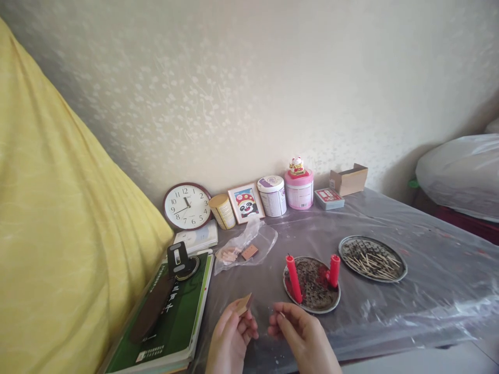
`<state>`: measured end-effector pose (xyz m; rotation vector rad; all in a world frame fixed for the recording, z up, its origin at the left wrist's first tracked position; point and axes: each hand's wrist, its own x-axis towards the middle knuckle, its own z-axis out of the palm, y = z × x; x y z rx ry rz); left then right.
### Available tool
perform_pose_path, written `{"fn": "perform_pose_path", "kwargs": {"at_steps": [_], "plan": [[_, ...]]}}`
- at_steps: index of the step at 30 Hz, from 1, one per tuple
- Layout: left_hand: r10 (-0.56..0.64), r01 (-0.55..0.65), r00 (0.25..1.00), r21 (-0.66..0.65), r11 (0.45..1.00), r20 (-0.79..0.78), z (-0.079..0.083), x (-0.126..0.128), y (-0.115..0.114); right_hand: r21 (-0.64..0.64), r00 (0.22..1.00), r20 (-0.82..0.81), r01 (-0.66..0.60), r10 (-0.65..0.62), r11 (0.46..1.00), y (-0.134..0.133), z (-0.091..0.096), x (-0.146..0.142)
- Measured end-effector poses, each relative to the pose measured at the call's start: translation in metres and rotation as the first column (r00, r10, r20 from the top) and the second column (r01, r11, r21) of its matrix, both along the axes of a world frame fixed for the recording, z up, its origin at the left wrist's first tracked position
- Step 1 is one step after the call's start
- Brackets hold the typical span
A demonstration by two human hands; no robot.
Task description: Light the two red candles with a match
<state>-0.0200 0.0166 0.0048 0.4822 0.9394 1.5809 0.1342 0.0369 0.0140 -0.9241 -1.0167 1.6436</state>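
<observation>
Your left hand [230,332] holds a small matchbox [244,305] at its top, gripped by the thumb and forefinger, with the other fingers loosely curled below. Your right hand [302,332], just beside it, has its thumb and forefinger pinched together on a thin pale stick [281,314] — mostly hidden by them, and apart from the matchbox.

Both hands are over the near side of a bench [312,236] covered in clear plastic. Just beyond your right hand, a round metal plate [312,310] carries two red candles: a taller candle [293,278] leaning at its left, and a shorter candle [334,270] at its right. Farther right, a second plate [404,270] holds a heap of pale sticks [374,264] among black bits.

Ahead of your left hand lies a crumpled clear bag [265,236] with another matchbox [250,252]; whether that box is inside it, you cannot tell. To the left is a large green book [187,322] with a long brown object [153,311] and a black stand [178,259] on top.

Along the wall [249,78], left to right, stand a round clock [187,206], a yellow-lidded tin [222,212], a framed panda picture [246,203], a white tub [272,197] and a pink tub [300,192] topped by a cat figurine [297,166].
</observation>
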Motion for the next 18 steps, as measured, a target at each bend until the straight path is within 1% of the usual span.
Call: {"fn": "perform_pose_path", "kwargs": {"at_steps": [4, 6, 7, 8, 10, 12, 14, 18], "plan": [[-0.017, 0.021, 0.997, -0.053, 0.998, 0.078, 0.008, 0.005, -0.002, 0.071, 0.996, 0.084, -0.031, 0.025, 0.997, 0.0, 0.003, 0.004], [-0.031, 0.036, 0.995, -0.055, 0.998, 0.096, 0.008, 0.006, -0.002, 0.141, 0.987, 0.157, -0.007, -0.015, 0.99, 0.0, 0.003, 0.005], [-0.035, 0.04, 0.994, -0.048, 0.998, 0.099, 0.006, 0.007, -0.002, 0.199, 0.978, 0.201, 0.021, -0.062, 0.98, 0.0, 0.003, 0.006], [-0.04, 0.044, 0.994, -0.038, 0.998, 0.099, 0.004, 0.007, -0.001, 0.271, 0.963, 0.241, 0.053, -0.121, 0.961, 0.001, 0.003, 0.007], [-0.055, 0.057, 0.994, -0.019, 0.998, 0.095, -0.001, 0.007, -0.001, 0.41, 0.931, 0.285, 0.096, -0.228, 0.907, 0.001, 0.003, 0.009], [-0.072, 0.073, 0.993, -0.002, 0.997, 0.092, -0.003, 0.007, -0.001, 0.487, 0.918, 0.294, 0.094, -0.264, 0.868, 0.002, 0.005, 0.01], [-0.095, 0.094, 0.992, 0.014, 0.995, 0.085, -0.003, 0.008, -0.003, 0.499, 0.918, 0.301, 0.078, -0.257, 0.863, 0.001, 0.007, 0.011], [-0.121, 0.119, 0.991, 0.023, 0.993, 0.062, 0.0, 0.009, -0.005, 0.419, 0.919, 0.297, 0.118, -0.259, 0.9, 0.001, 0.005, 0.012]]}}
